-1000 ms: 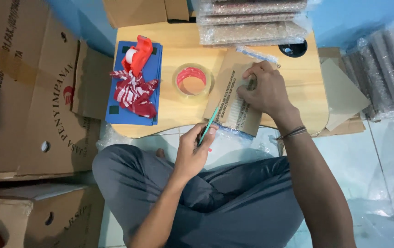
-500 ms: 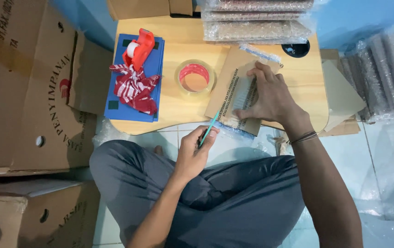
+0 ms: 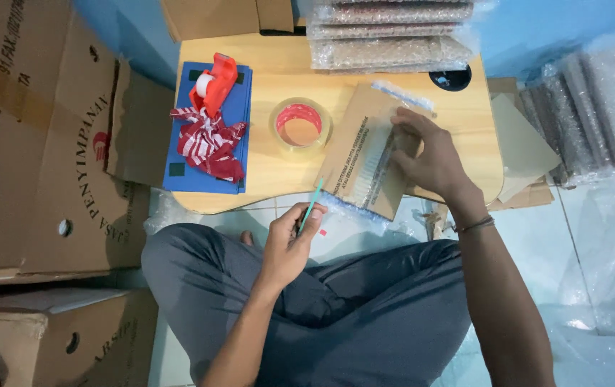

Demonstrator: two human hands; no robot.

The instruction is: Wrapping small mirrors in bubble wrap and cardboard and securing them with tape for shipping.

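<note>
My right hand (image 3: 429, 154) presses flat on a brown cardboard parcel (image 3: 363, 154) lying on the small wooden table (image 3: 465, 122); bubble wrap pokes out of the parcel's ends. My left hand (image 3: 289, 240) is below the table's front edge, over my lap, pinching a thin teal cutter (image 3: 312, 203) whose tip points up toward the parcel's near corner. A roll of clear tape with a red core (image 3: 300, 127) lies on the table just left of the parcel.
A blue pad (image 3: 182, 154) on the table's left carries a red tape dispenser (image 3: 216, 84) and a red-and-white cloth (image 3: 207, 140). Bubble-wrapped packs (image 3: 390, 36) are stacked at the back. Large cardboard boxes (image 3: 42, 129) stand left; bubble wrap (image 3: 601, 107) lies right.
My right hand has shifted slightly on the parcel, staying pressed on it. My left hand with the cutter has stayed near the parcel's lower corner.
</note>
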